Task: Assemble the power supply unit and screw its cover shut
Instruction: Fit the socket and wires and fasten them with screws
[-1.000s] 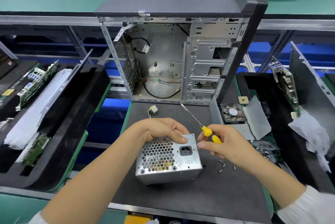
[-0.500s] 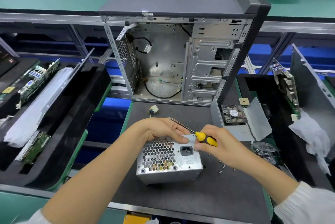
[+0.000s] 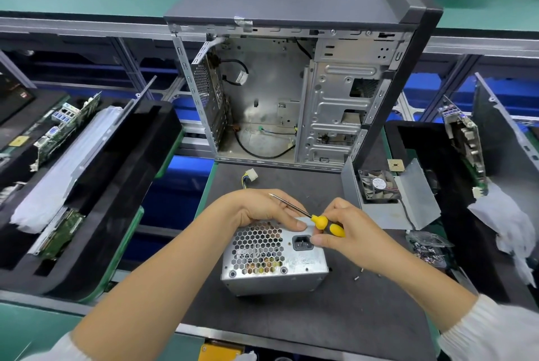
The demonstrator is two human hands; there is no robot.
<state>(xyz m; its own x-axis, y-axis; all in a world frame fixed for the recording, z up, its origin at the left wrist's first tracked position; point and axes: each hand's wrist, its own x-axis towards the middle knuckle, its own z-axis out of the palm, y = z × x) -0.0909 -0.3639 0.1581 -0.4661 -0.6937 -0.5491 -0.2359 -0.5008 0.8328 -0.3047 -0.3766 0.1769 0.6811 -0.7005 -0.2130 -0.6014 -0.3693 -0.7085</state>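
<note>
Gripping PSU [image 3: 274,258] top w/ my left hand [image 3: 262,210]; right hand [image 3: 347,229] pinches screwdriver [image 3: 315,219], shaft lying flat, tip pointing up-left away from the cover.

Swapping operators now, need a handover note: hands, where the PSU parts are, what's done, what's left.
Left hand grips the top of the power supply unit, steadying it on the dark mat.
Right hand holds the yellow-handled screwdriver, tip pointing up-left, away from any screw.
Loose screws lie on the mat right of the unit.
Done: cover looks seated.
Left: drive the screws; how many are already in cannot be told.
</note>
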